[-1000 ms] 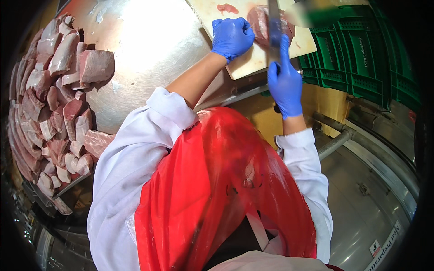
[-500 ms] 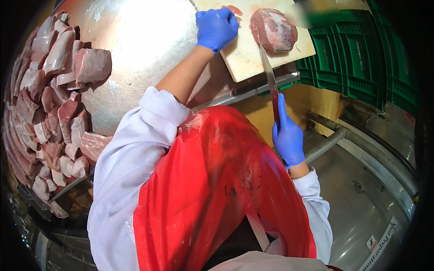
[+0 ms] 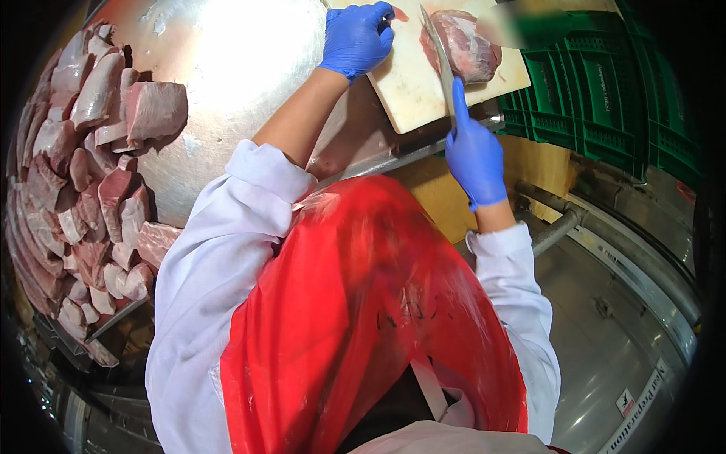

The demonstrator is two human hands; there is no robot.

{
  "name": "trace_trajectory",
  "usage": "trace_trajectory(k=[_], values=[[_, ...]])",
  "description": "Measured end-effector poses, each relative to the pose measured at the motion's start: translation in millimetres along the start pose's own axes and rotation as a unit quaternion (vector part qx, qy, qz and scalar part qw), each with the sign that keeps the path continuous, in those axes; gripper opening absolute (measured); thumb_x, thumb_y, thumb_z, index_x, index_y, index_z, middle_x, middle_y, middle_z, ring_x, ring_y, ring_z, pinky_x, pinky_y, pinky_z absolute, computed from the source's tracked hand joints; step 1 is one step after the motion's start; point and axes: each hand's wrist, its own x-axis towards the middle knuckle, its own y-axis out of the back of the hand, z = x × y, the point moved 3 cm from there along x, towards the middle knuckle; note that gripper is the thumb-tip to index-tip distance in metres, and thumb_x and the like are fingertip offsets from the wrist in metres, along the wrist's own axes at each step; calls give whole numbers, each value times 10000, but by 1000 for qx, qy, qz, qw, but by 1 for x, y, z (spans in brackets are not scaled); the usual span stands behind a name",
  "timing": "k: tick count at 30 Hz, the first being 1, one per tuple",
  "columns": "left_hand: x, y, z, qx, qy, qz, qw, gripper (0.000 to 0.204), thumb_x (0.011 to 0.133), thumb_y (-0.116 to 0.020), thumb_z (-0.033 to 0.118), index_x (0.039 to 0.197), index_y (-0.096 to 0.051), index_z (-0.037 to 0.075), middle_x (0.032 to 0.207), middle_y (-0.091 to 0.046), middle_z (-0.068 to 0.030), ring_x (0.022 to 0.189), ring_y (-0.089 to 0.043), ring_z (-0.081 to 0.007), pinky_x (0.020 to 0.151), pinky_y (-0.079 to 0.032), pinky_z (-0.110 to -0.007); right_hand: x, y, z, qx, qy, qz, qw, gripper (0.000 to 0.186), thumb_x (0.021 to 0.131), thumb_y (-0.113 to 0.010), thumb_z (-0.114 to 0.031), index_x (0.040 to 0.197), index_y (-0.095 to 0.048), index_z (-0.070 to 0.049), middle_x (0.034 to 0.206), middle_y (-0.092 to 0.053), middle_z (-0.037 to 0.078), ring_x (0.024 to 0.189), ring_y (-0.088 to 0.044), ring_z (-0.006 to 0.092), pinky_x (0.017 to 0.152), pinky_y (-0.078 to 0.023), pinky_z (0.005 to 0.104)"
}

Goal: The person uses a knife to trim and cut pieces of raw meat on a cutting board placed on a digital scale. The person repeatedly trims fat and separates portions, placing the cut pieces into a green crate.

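Observation:
My right hand (image 3: 475,157), in a blue glove, grips a long knife (image 3: 448,76) with the index finger stretched along it. The blade lies along the left side of a large piece of raw meat (image 3: 475,49), its tip pointing to the far side. The meat sits on a white cutting board (image 3: 412,94). My left hand (image 3: 358,38), also blue-gloved, is closed at the board's left edge. Something small and dark shows between its thumb and fingers, too little to name. A small pink scrap of meat (image 3: 400,13) lies beside that hand.
Many cut meat pieces (image 3: 91,181) are heaped on the left of the shiny metal table (image 3: 197,144). Green plastic crates (image 3: 590,91) stand right of the board. Below them runs a metal pipe rail (image 3: 556,233). A red apron (image 3: 363,303) covers my front.
My right hand has moved up and forward with the knife. The blade now reaches along the meat's left side instead of ending at its near edge. My left hand has shifted slightly left.

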Motion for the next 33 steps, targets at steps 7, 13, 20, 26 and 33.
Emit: trace_trajectory(k=[7, 13, 20, 26, 33], values=[[-11, -18, 7, 59, 4, 60, 996, 194, 783, -686, 331, 824, -723, 145, 852, -694, -98, 862, -641, -311, 840, -416, -473, -107, 21, 41, 145, 6, -99, 984, 817, 887, -559, -25, 1632, -254, -161, 664, -598, 236, 584, -608, 406, 585, -492, 475], [-30, -51, 58, 113, -6, -68, 991, 277, 773, -696, 404, 811, -705, 130, 819, -665, -85, 894, -629, -293, 828, -398, -482, -127, 52, 44, 248, -52, 24, 967, 820, 898, -559, -8, 1639, -250, -179, 620, -543, 170, 511, -539, 233, 578, -491, 352], [-22, -31, 25, 191, 48, -104, 975, 233, 772, -681, 307, 906, -773, 140, 859, -714, -83, 915, -628, -305, 871, -402, -483, -52, 40, 20, 228, -38, 132, 964, 771, 932, -566, -79, 1633, -259, -171, 667, -605, 198, 542, -619, 354, 591, -520, 421], [-20, -18, 9, 126, 7, -4, 992, 234, 780, -692, 294, 935, -769, 138, 1202, -690, -73, 1043, -629, -317, 913, -430, -493, 49, 26, -29, 34, 0, 121, 992, 756, 916, -516, -94, 1620, -241, -104, 809, -696, 261, 720, -688, 453, 675, -561, 532], [-18, -13, 20, 90, 1, 40, 995, 289, 734, -649, 144, 991, -701, 22, 1281, -563, -244, 1218, -506, -440, 982, -403, -551, 96, 28, -56, 71, -15, 151, 986, 622, 946, -549, -207, 1488, -421, 69, 1110, -672, 327, 1063, -665, 437, 994, -477, 514]])
